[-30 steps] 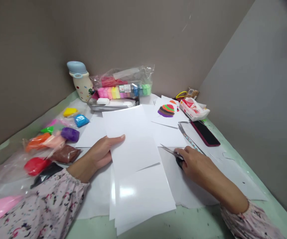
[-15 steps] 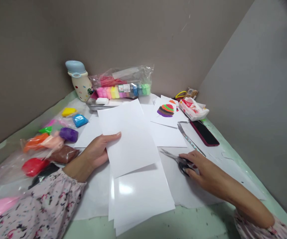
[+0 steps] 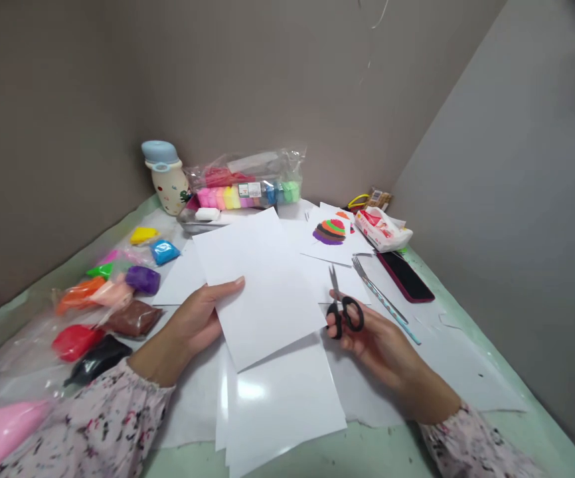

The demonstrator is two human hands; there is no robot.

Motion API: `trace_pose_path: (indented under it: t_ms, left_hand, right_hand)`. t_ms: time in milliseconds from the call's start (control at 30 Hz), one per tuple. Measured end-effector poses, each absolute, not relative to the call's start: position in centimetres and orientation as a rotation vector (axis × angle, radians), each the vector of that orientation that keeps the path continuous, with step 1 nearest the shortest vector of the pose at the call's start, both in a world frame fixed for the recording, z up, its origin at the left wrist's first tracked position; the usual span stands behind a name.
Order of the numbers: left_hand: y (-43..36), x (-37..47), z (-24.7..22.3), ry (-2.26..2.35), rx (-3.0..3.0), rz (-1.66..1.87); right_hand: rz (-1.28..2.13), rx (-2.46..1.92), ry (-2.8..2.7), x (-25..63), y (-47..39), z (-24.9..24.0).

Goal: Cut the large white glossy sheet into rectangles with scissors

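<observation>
Head view; faces forward and down across the table (image 3: pixel 377 451); left hand (image 3: pixel 200 318) and right hand (image 3: pixel 374 338) near.

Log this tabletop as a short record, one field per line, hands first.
Left hand: the left hand grips a white sheet, thumb on top
Right hand: the right hand holds black-handled scissors, blades pointing away from the person
Under the held sheet: more white sheets
Left side: coloured packets, including yellow, blue, purple and red
Back: bottle with blue lid, upright; clear bag of coloured pieces
Right side: striped picture, fork, phone, tissue pack
</observation>
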State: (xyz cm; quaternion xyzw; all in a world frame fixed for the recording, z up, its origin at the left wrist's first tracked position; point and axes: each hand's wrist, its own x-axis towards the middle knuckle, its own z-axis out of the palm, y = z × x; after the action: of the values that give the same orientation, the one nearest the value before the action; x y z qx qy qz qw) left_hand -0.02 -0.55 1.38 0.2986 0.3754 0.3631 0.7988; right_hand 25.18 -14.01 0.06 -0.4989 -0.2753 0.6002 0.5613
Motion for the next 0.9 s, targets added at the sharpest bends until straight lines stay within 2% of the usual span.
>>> trace_pose_path:
  t_ms: [233, 467, 900]
  left_hand:
    - [-0.5, -0.1, 1.3, 0.789, 0.626, 0.816]
    - [-1.0, 0.0, 1.0, 0.734, 0.747, 0.788]
    - [-1.0, -0.7, 0.7, 0.757, 0.886, 0.715]
  right_hand:
    - [1.405, -0.943, -0.607, 21.9, -14.2, -1.2]
    - [1.119, -1.100, -0.669, 21.8, -14.0, -2.3]
    - [0.997, -1.309, -0.795, 22.3, -14.1, -2.7]
